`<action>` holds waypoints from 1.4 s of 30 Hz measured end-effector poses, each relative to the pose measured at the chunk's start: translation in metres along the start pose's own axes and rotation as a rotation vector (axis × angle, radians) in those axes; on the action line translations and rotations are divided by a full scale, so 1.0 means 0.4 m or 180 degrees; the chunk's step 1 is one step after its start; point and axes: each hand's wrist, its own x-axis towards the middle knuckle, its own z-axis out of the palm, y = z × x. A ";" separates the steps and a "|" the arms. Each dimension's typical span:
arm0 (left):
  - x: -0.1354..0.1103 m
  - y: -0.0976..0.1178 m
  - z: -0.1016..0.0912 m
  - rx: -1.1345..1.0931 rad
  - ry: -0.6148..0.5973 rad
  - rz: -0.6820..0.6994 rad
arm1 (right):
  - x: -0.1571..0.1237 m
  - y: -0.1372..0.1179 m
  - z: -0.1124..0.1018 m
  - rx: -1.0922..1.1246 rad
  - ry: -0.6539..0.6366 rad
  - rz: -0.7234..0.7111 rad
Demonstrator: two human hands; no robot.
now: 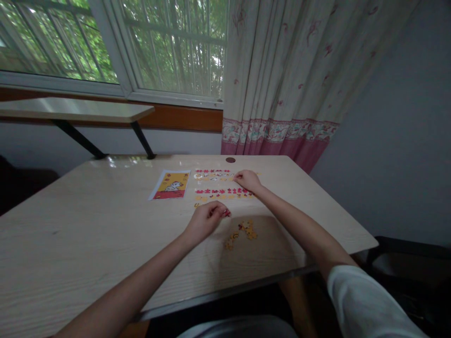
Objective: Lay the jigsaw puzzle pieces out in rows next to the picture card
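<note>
My left hand (pixel 206 219) is closed, with a red puzzle piece (pixel 227 213) showing at its fingertips, just above the table. Farther off, my right hand (pixel 248 180) is pinched over the right end of a row of white and yellow puzzle pieces (pixel 213 177); whether something is between its fingers I cannot make out. Red puzzle pieces (pixel 211 171) form the farthest row. Another line of red pieces (pixel 210 191) lies nearer, with yellow pieces (pixel 225 197) below it. A loose pile of yellow pieces (pixel 249 229) lies close to me, right of my left hand.
A printed picture (pixel 171 186) of a white animal on yellow and red lies left of the rows. A dark round disc (pixel 230 160) is at the back of the table (pixel 105 234). A raised shelf (pixel 77 109) stands back left; a curtain (pixel 275 94) hangs behind.
</note>
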 end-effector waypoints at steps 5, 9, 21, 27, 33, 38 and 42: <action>0.009 0.001 0.001 -0.1371 0.0458 -0.0743 | -0.101 -0.032 -0.028 0.0256 0.0275 -0.0822; 0.007 0.004 0.003 -0.1544 0.0449 -0.1000 | -0.221 -0.075 -0.039 0.0520 0.0393 -0.1510; 0.002 0.005 0.020 -0.1529 0.0331 -0.0990 | -0.286 -0.110 -0.025 0.0696 0.1031 -0.1751; 0.008 -0.007 0.000 -0.0884 0.0428 -0.0696 | -0.262 -0.069 -0.066 0.0475 0.1459 -0.1597; 0.004 -0.007 -0.035 0.0074 0.0250 -0.0382 | -0.244 0.009 -0.116 0.0576 0.2022 -0.1164; -0.004 0.007 -0.041 0.0615 0.0070 -0.0168 | -0.243 0.024 -0.103 0.0534 0.1898 -0.1091; -0.005 0.001 -0.040 0.0768 0.0022 -0.0087 | -0.226 0.024 -0.093 0.0599 0.1615 -0.1026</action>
